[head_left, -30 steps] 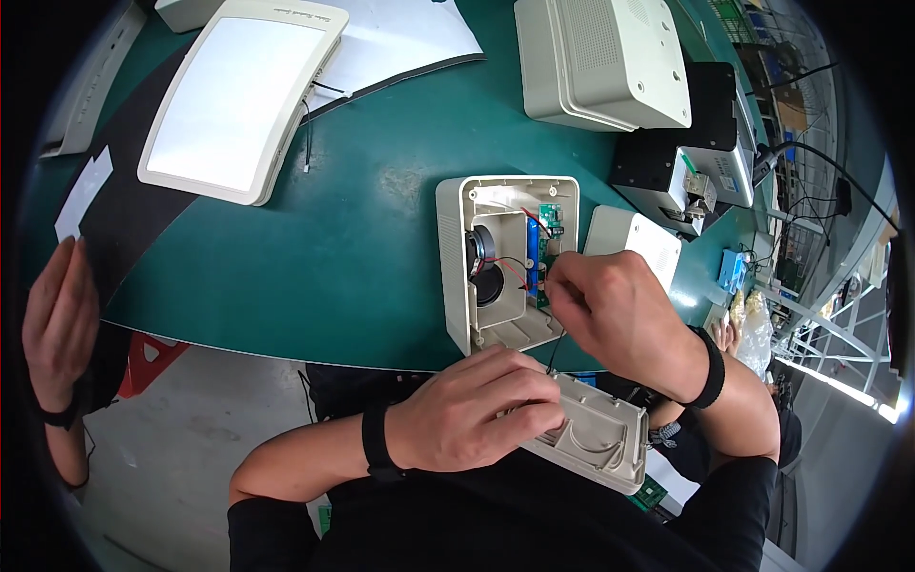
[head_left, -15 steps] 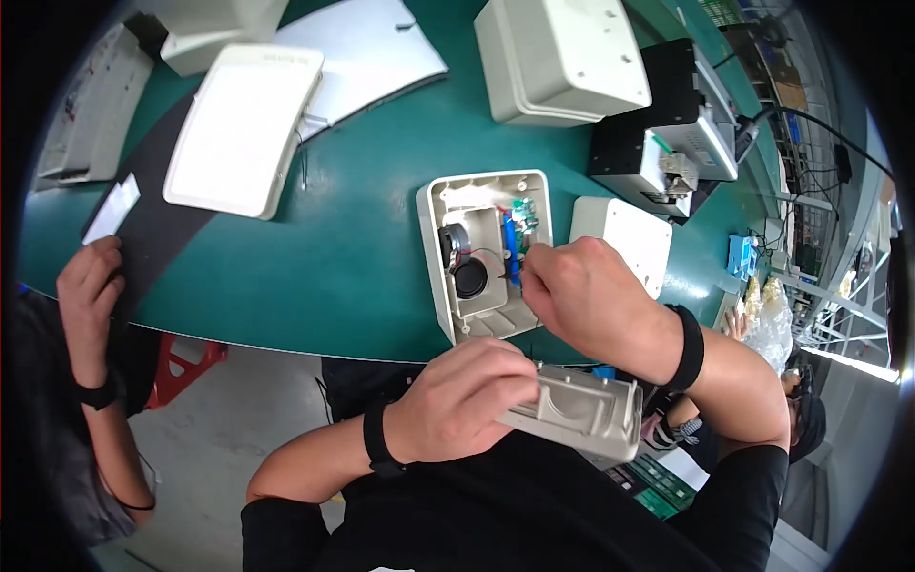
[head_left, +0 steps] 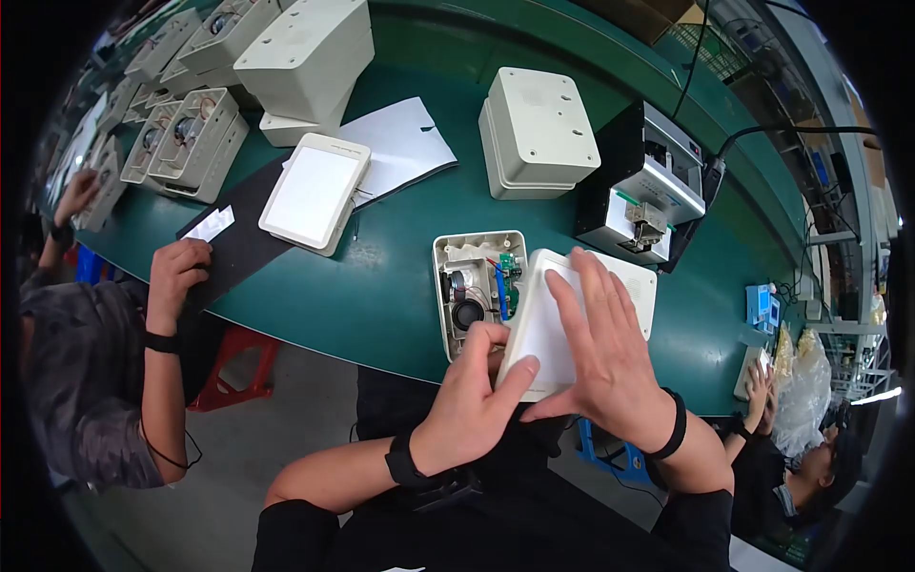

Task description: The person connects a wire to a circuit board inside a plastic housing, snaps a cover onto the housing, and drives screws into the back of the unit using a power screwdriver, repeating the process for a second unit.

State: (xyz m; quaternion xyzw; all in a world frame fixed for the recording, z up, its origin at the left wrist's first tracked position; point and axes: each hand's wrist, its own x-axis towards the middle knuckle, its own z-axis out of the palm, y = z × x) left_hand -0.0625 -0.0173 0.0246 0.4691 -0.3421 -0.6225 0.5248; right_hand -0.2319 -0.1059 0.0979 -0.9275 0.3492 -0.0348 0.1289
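Observation:
My left hand [head_left: 465,400] grips the lower left edge of a cream plastic cover [head_left: 544,334], tilted up near the table's front edge. Against the cover's pale face lies my right hand [head_left: 610,367], its fingers stretched out and spread. Just left of the cover, a cream housing [head_left: 441,286] lies on the table with its inside up. In it are a black round part [head_left: 467,315], a blue cylinder [head_left: 500,291] and a small green circuit board [head_left: 514,275]; the cover hides its right side. Behind my right hand a flat white cover [head_left: 640,286] rests on the table.
Stacked cream housings [head_left: 536,143] stand at the back, beside a black and silver machine [head_left: 653,195]. On the left lie a white-faced cover [head_left: 310,195], white sheets [head_left: 405,143] and a co-worker's hand [head_left: 179,272]. A red stool [head_left: 238,367] stands below.
The cover in my left hand has turned from its hollow inner side to its pale face and risen. My right hand has left the housing and now lies on that face.

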